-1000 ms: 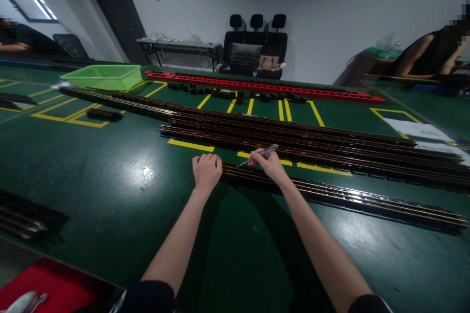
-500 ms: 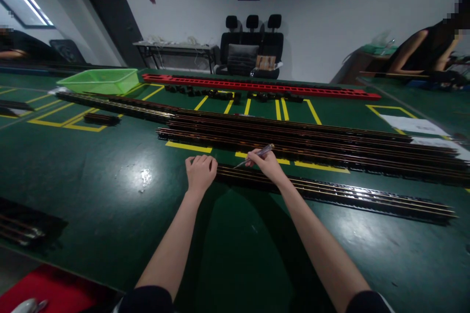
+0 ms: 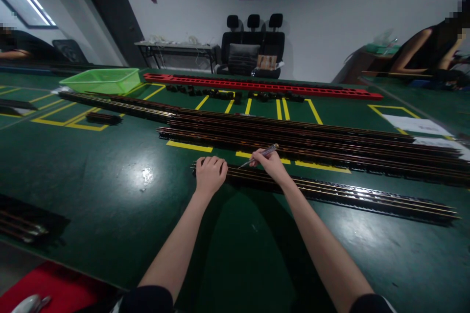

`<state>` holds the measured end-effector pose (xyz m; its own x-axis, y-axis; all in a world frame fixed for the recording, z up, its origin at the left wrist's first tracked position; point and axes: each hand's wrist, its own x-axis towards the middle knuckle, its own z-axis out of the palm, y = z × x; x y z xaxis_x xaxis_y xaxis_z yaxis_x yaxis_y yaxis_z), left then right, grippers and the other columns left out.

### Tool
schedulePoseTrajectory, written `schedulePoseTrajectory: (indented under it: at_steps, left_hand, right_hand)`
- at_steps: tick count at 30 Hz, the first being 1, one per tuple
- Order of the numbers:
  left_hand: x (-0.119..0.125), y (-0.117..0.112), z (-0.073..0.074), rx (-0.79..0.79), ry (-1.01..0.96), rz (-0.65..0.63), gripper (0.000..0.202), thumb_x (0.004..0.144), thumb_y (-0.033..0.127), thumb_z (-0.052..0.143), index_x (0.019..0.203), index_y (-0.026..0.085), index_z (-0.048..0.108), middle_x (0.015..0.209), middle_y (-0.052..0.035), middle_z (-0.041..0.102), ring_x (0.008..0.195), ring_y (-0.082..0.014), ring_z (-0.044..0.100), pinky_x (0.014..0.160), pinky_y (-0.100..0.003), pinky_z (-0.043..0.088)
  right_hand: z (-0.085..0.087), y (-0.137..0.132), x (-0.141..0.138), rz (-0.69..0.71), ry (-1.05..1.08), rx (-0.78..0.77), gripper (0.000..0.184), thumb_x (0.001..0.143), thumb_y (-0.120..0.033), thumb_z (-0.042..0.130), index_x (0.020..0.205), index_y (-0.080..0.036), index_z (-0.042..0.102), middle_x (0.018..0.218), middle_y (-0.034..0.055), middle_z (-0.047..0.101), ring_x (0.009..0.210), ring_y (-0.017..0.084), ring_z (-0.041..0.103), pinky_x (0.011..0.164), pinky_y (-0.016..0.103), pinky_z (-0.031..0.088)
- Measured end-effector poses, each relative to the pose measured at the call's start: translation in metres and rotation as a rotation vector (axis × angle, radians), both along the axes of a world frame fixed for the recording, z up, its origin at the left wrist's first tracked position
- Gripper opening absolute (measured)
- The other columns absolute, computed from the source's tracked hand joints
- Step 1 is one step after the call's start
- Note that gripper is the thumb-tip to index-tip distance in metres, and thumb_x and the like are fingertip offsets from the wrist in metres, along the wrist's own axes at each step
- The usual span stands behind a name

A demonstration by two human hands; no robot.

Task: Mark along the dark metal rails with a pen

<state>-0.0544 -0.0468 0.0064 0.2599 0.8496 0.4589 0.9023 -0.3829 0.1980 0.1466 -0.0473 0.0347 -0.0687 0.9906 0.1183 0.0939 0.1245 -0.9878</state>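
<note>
A long black rail with thin brass strips [image 3: 348, 196] lies across the green table [image 3: 91, 176] in front of me. My left hand [image 3: 209, 175] rests on its left end, fingers curled down over it. My right hand [image 3: 270, 164] sits on the rail a little further right and pinches a slim clear-handled screwdriver [image 3: 261, 154], whose tip points down-left at the strips.
Behind lie several more long brass-strip rails [image 3: 312, 142], a long red bar [image 3: 257, 86] with small black parts, and a green plastic tray [image 3: 103, 79] at back left. Short rail pieces [image 3: 22, 227] lie at the left edge. A seated person [image 3: 429, 54] is at far right.
The near rail has slid a little to the left, so its left end now pokes out past my left hand. Both hands keep their grip and have shifted slightly right.
</note>
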Motion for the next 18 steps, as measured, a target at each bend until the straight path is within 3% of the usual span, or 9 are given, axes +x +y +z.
schedulePoseTrajectory:
  at_steps: [18]
  left_hand:
    - [-0.0004,0.0001,-0.0001,-0.026,-0.006,0.02,0.034,0.092,0.028,0.038,0.085,0.018,0.069,0.094,-0.0073,0.07,0.088,-0.022,0.059,0.09,-0.042,0.033]
  right_hand:
    - [-0.0071,0.0054,0.0017,-0.117,0.083,0.001,0.019,0.066,-0.031,0.057,0.054,-0.017,0.059,0.052,0.003,0.058,0.051,0.014,0.056,0.056,0.027,0.049]
